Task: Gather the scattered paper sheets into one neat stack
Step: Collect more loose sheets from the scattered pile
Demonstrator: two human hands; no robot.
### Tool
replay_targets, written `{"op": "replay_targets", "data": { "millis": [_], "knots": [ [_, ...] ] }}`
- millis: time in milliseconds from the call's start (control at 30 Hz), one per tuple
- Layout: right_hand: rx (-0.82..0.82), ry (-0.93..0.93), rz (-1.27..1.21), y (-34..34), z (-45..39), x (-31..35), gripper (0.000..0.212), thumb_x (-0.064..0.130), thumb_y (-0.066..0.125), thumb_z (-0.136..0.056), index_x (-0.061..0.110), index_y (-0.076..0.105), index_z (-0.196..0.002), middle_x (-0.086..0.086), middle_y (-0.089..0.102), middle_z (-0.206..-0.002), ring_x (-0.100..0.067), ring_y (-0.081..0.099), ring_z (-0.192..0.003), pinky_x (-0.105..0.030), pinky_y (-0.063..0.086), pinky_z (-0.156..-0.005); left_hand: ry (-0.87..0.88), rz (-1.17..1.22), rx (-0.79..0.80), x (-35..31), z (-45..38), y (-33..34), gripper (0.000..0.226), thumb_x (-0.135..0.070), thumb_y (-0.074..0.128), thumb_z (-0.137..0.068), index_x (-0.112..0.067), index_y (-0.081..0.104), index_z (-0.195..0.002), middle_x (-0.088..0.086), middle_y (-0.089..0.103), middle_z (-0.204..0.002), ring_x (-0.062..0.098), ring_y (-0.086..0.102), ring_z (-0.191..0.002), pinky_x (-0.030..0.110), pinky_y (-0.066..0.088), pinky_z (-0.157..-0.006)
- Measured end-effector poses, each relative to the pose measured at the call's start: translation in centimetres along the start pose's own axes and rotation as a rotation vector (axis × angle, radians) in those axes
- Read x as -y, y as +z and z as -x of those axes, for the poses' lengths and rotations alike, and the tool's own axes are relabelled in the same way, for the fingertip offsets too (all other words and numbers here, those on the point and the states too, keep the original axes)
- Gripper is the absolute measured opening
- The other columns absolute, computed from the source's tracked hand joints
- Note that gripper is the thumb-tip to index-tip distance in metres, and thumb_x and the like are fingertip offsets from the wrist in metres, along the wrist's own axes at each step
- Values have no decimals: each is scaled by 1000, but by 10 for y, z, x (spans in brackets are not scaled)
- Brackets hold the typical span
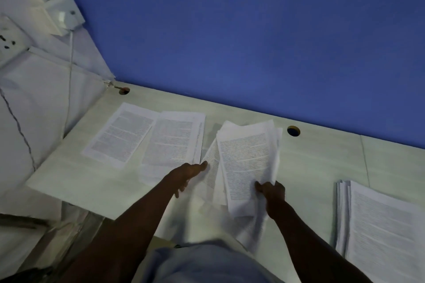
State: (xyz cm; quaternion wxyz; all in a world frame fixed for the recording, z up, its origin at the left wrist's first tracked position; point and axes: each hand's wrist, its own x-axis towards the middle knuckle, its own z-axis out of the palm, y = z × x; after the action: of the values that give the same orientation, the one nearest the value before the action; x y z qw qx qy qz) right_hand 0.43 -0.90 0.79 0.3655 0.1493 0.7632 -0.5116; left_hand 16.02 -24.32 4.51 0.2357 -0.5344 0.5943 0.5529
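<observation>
Printed white sheets lie about the pale desk (310, 158). My right hand (271, 193) grips the near edge of a loose bundle of sheets (247, 163), lifted and fanned at the desk's middle. My left hand (188, 174) reaches out with fingers extended, its fingertips touching a tilted sheet (211, 163) at the bundle's left side. Two more sheets lie flat further left: a single sheet (119, 133) and an overlapping small pile (174, 138). A thick stack of sheets (379, 225) sits at the right near edge.
A blue wall (253, 30) runs along the desk's back edge. Two cable holes are cut in the desk, one at back left (124, 91) and one at back middle (293, 131). A white wall with a socket (9, 39) and cable stands at left.
</observation>
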Motion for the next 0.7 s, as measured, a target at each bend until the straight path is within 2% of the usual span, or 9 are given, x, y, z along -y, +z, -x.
{"op": "replay_targets", "data": {
  "millis": [67, 133, 200, 267, 333, 400, 467, 567, 700],
  "knots": [
    [104, -13, -65, -23, 1, -3, 19, -1, 80, -83, -6, 68, -97, -26, 72, -111, -45, 68, -104, -60, 55, -100, 87, -19, -140, -14, 2, 8, 115, -89, 53, -74, -4, 41, -150, 25, 58, -136, 41, 59, -119, 50, 48, -96],
    [232, -58, -107, -44, 1, -2, 19, -2, 79, -84, -6, 71, -101, -27, 74, -113, -46, 70, -105, -60, 55, -99, 222, 7, -257, -32, 0, 11, 116, -98, 54, -61, -6, 61, -132, 14, 68, -126, 32, 65, -112, 42, 52, -97],
    [346, -71, -121, -57, 4, 5, 29, -1, 80, -83, -3, 72, -110, -22, 75, -115, -39, 73, -102, -53, 59, -94, 316, 130, -131, -52, 5, 16, 89, -87, 64, -68, -11, 68, -115, 3, 72, -104, 22, 68, -95, 39, 52, -91],
    [415, -84, -133, -62, 6, 14, 40, 4, 83, -79, 3, 72, -118, -16, 77, -116, -36, 73, -107, -51, 59, -96, 324, 317, 87, -64, 13, 22, 70, -66, 79, -73, -14, 68, -120, 7, 77, -107, 27, 73, -99, 41, 54, -95],
    [370, -106, -177, -64, 2, 18, 40, 12, 86, -80, 7, 73, -117, -13, 79, -112, -34, 74, -106, -50, 59, -96, 385, 334, 190, -61, 12, 27, 51, -36, 84, -81, -14, 68, -124, 9, 77, -113, 29, 74, -102, 41, 58, -89],
    [201, -140, -170, -67, -2, 16, 27, 16, 87, -81, 11, 75, -105, -11, 80, -103, -31, 75, -95, -47, 62, -89, 421, 290, 140, -49, 4, 32, 48, -14, 83, -83, -7, 67, -127, 12, 74, -121, 31, 71, -110, 43, 57, -92],
    [86, -151, -138, -71, -7, 8, 23, 10, 87, -80, 13, 75, -100, -9, 78, -102, -30, 74, -89, -44, 62, -81, 414, 388, 108, -34, -2, 34, 48, -10, 81, -84, -1, 66, -129, 16, 70, -129, 35, 67, -117, 49, 52, -103],
    [76, -123, -145, -69, -9, -1, 23, 2, 81, -84, 13, 75, -103, -9, 77, -101, -29, 73, -84, -49, 61, -80, 386, 574, 174, -12, -7, 36, 46, -19, 78, -89, -2, 66, -129, 18, 70, -128, 38, 69, -115, 58, 51, -102],
    [316, -94, -50, -58, -5, -3, 25, 11, 79, -89, 15, 75, -113, -6, 81, -103, -28, 75, -93, -52, 61, -88, 382, 488, 260, 2, -6, 41, 52, -21, 87, -80, -10, 68, -127, 13, 73, -124, 34, 70, -115, 56, 53, -102]
  ]
}}
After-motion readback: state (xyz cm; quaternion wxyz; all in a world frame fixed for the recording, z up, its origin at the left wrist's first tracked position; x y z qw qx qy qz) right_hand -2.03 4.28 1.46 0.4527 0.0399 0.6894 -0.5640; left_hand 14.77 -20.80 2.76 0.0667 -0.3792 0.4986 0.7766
